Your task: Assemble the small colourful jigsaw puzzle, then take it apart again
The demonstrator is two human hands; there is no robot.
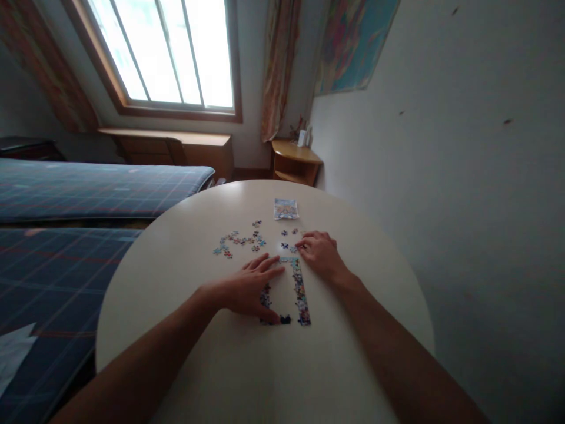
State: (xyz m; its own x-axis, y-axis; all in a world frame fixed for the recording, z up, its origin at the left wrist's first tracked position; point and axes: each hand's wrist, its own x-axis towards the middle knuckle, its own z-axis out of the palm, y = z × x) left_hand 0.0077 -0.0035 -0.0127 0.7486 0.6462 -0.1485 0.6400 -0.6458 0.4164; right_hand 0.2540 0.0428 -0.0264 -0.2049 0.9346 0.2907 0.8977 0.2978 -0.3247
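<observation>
My left hand (247, 290) lay spread, best for steadying puzzle border (301, 291); right hand (322, 255) bunched by loose piece (293, 249), hold unclear.

Jigsaw pieces (238, 240) on round table (185, 277)

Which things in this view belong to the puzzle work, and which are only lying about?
Puzzle work:
- partly joined border
- loose pieces
- picture sheet, probably the reference

Lying about:
- white paper on the near mattress
- small white object on the corner cabinet
</observation>
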